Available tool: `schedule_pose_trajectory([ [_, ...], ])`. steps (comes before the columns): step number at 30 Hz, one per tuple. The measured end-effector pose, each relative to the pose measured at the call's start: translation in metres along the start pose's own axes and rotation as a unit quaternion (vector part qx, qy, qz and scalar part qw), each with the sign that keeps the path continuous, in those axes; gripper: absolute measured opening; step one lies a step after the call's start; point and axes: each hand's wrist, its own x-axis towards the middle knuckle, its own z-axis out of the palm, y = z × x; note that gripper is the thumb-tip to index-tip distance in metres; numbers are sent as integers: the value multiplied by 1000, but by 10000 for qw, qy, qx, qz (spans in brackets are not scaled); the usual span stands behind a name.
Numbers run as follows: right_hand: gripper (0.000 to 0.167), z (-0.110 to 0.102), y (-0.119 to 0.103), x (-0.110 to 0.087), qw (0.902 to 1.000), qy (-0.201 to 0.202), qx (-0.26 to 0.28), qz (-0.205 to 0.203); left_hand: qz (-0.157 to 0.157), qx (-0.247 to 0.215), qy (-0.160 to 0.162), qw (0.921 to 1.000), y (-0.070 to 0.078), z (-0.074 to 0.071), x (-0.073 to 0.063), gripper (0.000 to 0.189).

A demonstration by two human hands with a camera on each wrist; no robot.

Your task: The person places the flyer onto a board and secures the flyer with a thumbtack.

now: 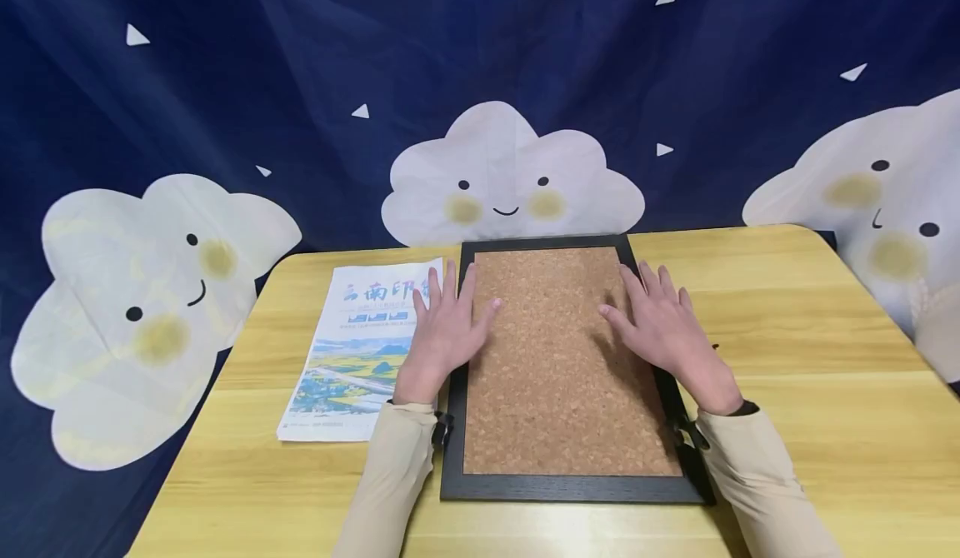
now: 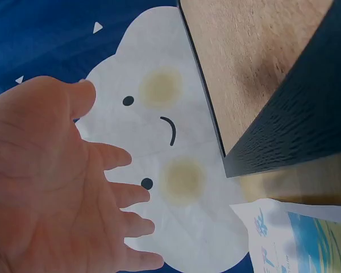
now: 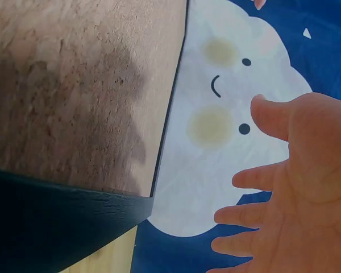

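A cork board (image 1: 562,375) with a black frame (image 1: 577,488) lies flat on the wooden table in the head view. My left hand (image 1: 447,329) is over the frame's left side and the edge of a printed paper (image 1: 330,375), fingers spread. Over the right side of the frame is my right hand (image 1: 667,325), its fingers spread too. Both palms look bare: the left hand (image 2: 62,182) in the left wrist view and the right hand (image 3: 312,187) in the right wrist view hold nothing. Each hand appears raised above the board, and the right casts a shadow on the cork.
The printed paper, with blue lettering and a landscape picture, lies left of the board. Behind the light wooden table (image 1: 817,358) hangs a dark blue curtain (image 1: 585,42) with white clouds. Black straps circle both wrists, near the frame's sides.
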Motion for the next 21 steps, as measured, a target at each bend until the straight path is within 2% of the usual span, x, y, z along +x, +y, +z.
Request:
schedule_pose_trajectory([
  [5,77,-3,2,2,10000,-22,-49,26,-92,-162,9,9998,-7,-4,0,73],
  [11,77,-3,4,1,9999,-109,-22,76,-392,-203,-46,9990,-26,-13,-7,74],
  [16,77,-6,6,0,9997,-185,16,127,-568,146,-79,9982,-51,-18,-13,73],
  [21,73,-4,10,-1,9995,-255,188,18,-760,516,-92,9957,-85,-22,-27,68],
])
